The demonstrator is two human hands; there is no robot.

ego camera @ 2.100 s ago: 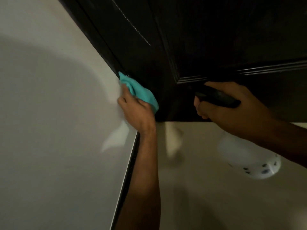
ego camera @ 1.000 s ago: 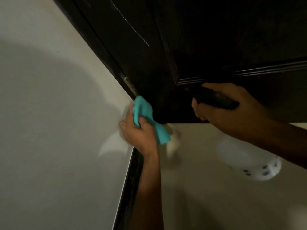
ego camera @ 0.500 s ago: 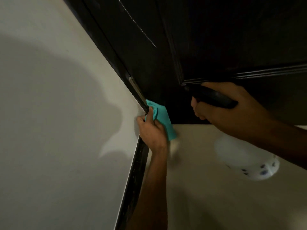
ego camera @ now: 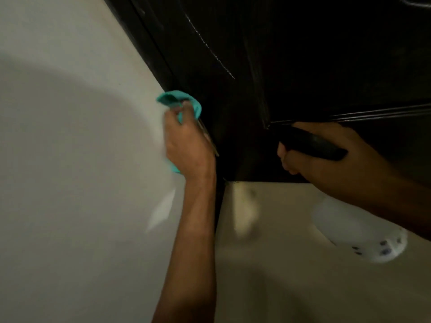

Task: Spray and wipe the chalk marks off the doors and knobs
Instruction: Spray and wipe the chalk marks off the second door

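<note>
The spray bottle [ego camera: 359, 231] hangs low over the pale floor [ego camera: 268, 264], white and a bit blurry. The right hand [ego camera: 326, 155] holds it by its black top, fingers curled tight around it, close to the bottom of the dark door [ego camera: 303, 66]. The left hand [ego camera: 186, 145] reaches up and squeezes a teal cloth [ego camera: 179, 102]. The cloth touches the door's edge, right beside the white wall [ego camera: 70, 136]. Higher up the door runs a thin white chalk line [ego camera: 214, 54].
</note>
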